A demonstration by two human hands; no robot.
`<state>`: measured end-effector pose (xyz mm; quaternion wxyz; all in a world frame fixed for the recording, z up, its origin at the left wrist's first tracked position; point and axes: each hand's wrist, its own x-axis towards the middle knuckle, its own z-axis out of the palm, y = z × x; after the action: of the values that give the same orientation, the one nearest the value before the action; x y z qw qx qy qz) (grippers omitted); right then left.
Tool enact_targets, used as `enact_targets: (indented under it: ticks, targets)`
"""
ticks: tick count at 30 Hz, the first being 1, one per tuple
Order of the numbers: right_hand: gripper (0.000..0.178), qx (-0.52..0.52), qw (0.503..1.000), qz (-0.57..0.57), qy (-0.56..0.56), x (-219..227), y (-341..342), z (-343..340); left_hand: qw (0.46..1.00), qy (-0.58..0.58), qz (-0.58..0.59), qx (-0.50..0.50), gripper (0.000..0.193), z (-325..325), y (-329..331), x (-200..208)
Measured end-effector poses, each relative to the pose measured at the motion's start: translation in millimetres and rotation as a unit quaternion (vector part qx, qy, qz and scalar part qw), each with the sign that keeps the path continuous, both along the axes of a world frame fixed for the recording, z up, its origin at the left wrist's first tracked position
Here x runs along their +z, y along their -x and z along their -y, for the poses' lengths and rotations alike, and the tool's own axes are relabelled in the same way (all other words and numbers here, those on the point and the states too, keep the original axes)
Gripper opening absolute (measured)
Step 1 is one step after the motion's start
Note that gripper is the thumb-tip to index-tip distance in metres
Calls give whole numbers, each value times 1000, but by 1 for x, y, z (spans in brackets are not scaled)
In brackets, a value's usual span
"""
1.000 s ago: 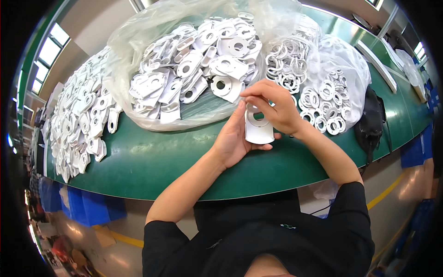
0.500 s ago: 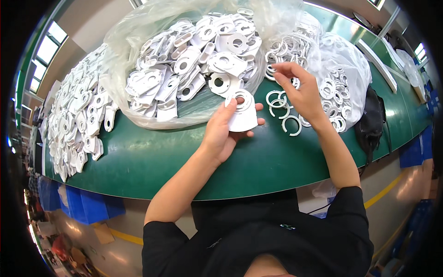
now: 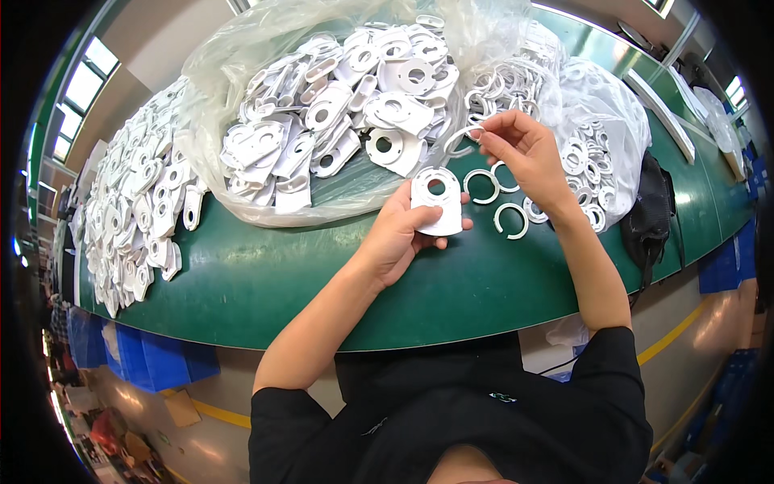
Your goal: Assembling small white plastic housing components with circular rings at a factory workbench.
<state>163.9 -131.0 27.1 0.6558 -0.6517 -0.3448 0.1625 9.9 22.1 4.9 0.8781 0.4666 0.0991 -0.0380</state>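
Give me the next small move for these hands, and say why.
Probably bring the white ring over to the hole in the flat white plate. The right hand already pinches the ring, while the left hand holds the plate with its hole uncovered, and the two pieces are apart.

In the hands [image 3: 399, 235], white plate [image 3: 449, 211] left, seemingly C-shaped ring [image 3: 449, 143] right, green table [image 3: 242, 274] beneath

From here the flat piece [image 3: 448, 216] in the left hand's [image 3: 393, 234] grip looks smooth plastic, likewise the right hand's [image 3: 528, 157] pinched ring [image 3: 450, 143], above a glossy tabletop [image 3: 242, 278], with crinkly translucent bag [image 3: 208, 109] film beyond.
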Motion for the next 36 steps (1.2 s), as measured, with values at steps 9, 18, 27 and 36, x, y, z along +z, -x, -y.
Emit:
enact_targets:
  ticks: [9, 18, 27, 36]
  targets:
    - [26, 55, 932, 357, -18, -16, 15, -4, 998, 43, 39, -19, 61, -3, 1, 7]
    - [31, 83, 860, 503, 6, -20, 8, -2, 995, 79, 47, -28, 49, -6, 0, 0]
    - [36, 114, 852, 512, 16, -14, 9, -2, 998, -31, 54, -3, 41, -2, 0, -2]
    - [14, 127, 989, 12, 76, -10, 24, -6, 931, -350, 105, -5, 39, 7, 2, -11]
